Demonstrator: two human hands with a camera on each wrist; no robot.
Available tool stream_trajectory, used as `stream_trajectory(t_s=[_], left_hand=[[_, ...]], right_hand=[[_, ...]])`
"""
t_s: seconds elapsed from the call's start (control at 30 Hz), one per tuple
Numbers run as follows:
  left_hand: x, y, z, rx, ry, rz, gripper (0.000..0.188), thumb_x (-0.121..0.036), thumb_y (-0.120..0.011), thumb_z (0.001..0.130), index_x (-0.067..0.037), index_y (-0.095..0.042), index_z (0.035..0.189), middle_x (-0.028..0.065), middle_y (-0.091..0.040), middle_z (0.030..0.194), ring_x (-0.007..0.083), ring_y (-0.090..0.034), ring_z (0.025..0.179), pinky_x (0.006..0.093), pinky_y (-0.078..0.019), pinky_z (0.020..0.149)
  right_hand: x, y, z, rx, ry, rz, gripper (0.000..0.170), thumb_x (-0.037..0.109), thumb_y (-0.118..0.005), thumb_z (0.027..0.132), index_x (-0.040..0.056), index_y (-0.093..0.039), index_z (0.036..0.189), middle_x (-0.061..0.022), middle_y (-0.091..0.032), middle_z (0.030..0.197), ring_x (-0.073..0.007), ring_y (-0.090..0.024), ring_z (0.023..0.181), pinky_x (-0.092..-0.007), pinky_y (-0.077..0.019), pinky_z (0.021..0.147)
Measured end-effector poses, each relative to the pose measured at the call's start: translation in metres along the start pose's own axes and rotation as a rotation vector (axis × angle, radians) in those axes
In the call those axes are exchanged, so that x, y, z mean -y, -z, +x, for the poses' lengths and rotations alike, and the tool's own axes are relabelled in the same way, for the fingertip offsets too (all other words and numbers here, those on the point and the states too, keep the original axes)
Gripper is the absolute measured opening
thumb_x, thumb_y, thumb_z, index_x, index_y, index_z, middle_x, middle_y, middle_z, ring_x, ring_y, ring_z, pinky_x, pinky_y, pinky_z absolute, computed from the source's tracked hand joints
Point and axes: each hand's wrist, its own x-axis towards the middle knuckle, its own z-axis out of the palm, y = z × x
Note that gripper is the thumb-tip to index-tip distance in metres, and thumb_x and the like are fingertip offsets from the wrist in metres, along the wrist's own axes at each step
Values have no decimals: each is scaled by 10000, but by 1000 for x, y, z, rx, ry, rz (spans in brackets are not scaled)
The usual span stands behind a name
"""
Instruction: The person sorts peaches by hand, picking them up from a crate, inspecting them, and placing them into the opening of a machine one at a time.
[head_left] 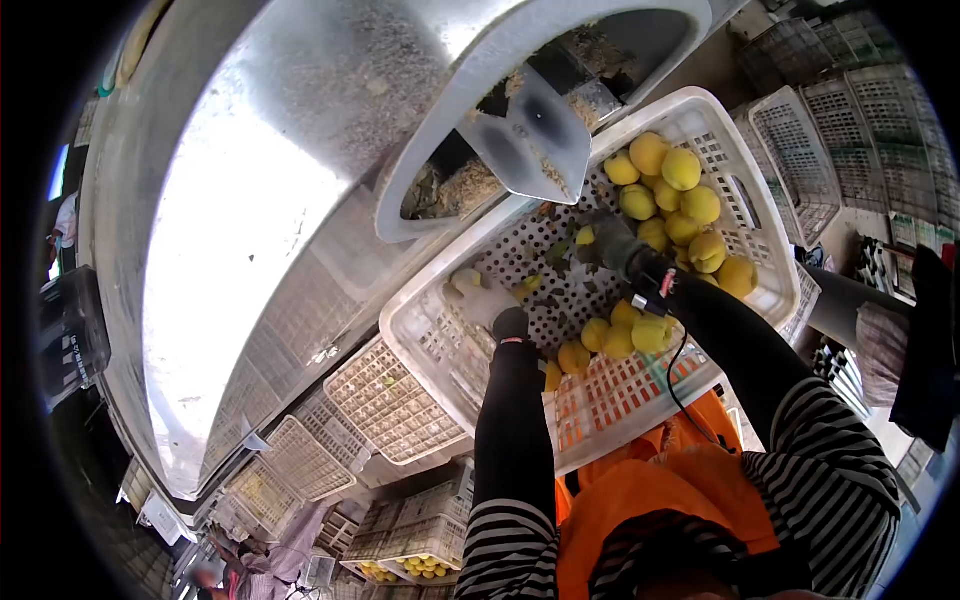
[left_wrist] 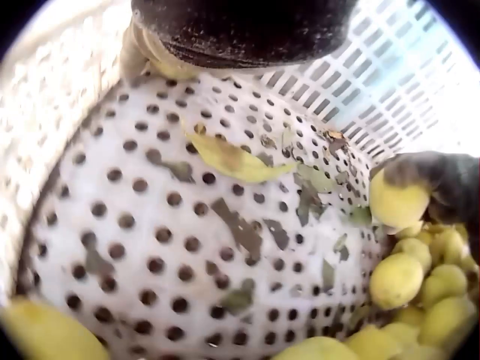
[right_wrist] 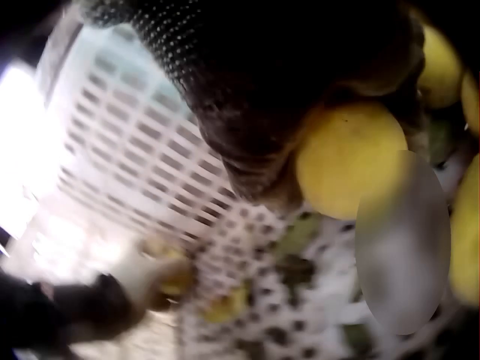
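In the head view, my right hand (head_left: 615,245), in a dark glove, reaches into a white plastic crate (head_left: 440,345). Its fingers grip a yellow peach (right_wrist: 349,157), seen large in the right wrist view. My left hand (head_left: 480,298), in a pale glove, is low at the crate's left end. It holds another yellow peach (right_wrist: 176,274), mostly covered by the glove. More yellow peaches (head_left: 682,170) are heaped at the crate's right end, and a row of them (head_left: 620,340) lies along the near side. A yellow leaf (left_wrist: 236,159) and dark leaf scraps (left_wrist: 238,225) litter the perforated bottom.
Just beyond the crate stands a large metal machine (head_left: 300,130) whose oval opening (head_left: 545,110) has a metal chute overhanging the crate rim. Stacked crates (head_left: 395,400) stand below left, others (head_left: 800,150) at the right. A black cable (head_left: 672,385) hangs from my right wrist.
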Motion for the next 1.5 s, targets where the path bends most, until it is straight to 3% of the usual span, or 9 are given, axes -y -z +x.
stream_trajectory(t_s=[0.13, 0.2, 0.27, 0.3, 0.47, 0.53, 0.63, 0.8, 1.5], left_hand=[[-9, -5, -11, -81, 64, -481, 495, -100, -634, 811, -45, -412, 1250, 169, -425, 1299, 277, -550, 1110, 410, -511, 827], [-28, 23, -35, 430, 726, -1410, 523, -141, -591, 863, -55, -359, 1323, 145, -421, 1321, 277, -531, 1130, 417, -510, 853], [-39, 78, -65, 554, -633, -563, 594, -213, -545, 911, -65, -262, 1413, 149, -425, 1315, 295, -506, 1144, 436, -471, 939], [-54, 107, -74, 544, -648, -555, 594, -213, -545, 911, -65, -262, 1413, 149, -425, 1315, 295, -506, 1144, 436, -471, 939], [-115, 206, -87, 682, 299, -1741, 648, -278, -519, 934, -94, -204, 1470, 152, -435, 1310, 279, -500, 1139, 438, -412, 1003], [-132, 236, -93, 609, 169, -1621, 620, -324, -496, 956, -84, -225, 1459, 151, -433, 1303, 273, -487, 1155, 433, -411, 999], [-138, 251, -99, 261, -514, -905, 617, -376, -461, 976, -72, -220, 1456, 157, -434, 1291, 270, -486, 1154, 426, -415, 996], [-145, 270, -83, 627, 82, -1612, 603, -419, -446, 980, -58, -264, 1428, 164, -449, 1255, 264, -515, 1107, 410, -457, 951], [-125, 266, -78, 685, 200, -1739, 494, -458, -430, 970, -46, -472, 1240, 117, -521, 1196, 254, -517, 1118, 434, -433, 982]], right_hand=[[-13, -11, -43, -523, 810, 635, 759, 239, -761, 670, 56, -441, 1333, -173, -476, 1317, -337, -438, 1248, -423, -378, 1038], [13, -7, -82, -523, 705, 823, 761, 233, -766, 675, 46, -434, 1334, -183, -461, 1339, -349, -425, 1263, -433, -363, 1050], [39, 13, -121, -525, 614, 1014, 764, 228, -772, 680, 36, -428, 1334, -192, -445, 1361, -362, -411, 1278, -443, -347, 1063], [49, 25, -138, -586, 643, 795, 775, 202, -792, 672, 30, -417, 1328, -206, -430, 1375, -367, -409, 1282, -447, -344, 1067], [78, 29, -185, -620, 877, 905, 789, 119, -841, 645, 26, -396, 1290, -238, -415, 1382, -371, -438, 1265, -455, -372, 1049], [93, 37, -203, -899, 832, 680, 407, 354, -581, 885, 50, -524, 1150, -133, -537, 1186, -271, -486, 1183, -379, -429, 994], [109, 49, -218, -988, 833, 796, 834, 88, -833, 636, -2, -347, 1309, -241, -447, 1346, -362, -508, 1189, -455, -422, 1005], [108, 59, -217, -944, 932, 497, 932, 140, -843, 623, -15, -295, 1361, -251, -430, 1361, -386, -493, 1197, -462, -417, 1003], [121, 74, -210, -840, 790, 791, 820, 138, -808, 669, 15, -376, 1355, -203, -504, 1325, -331, -534, 1171, -415, -404, 1023]])
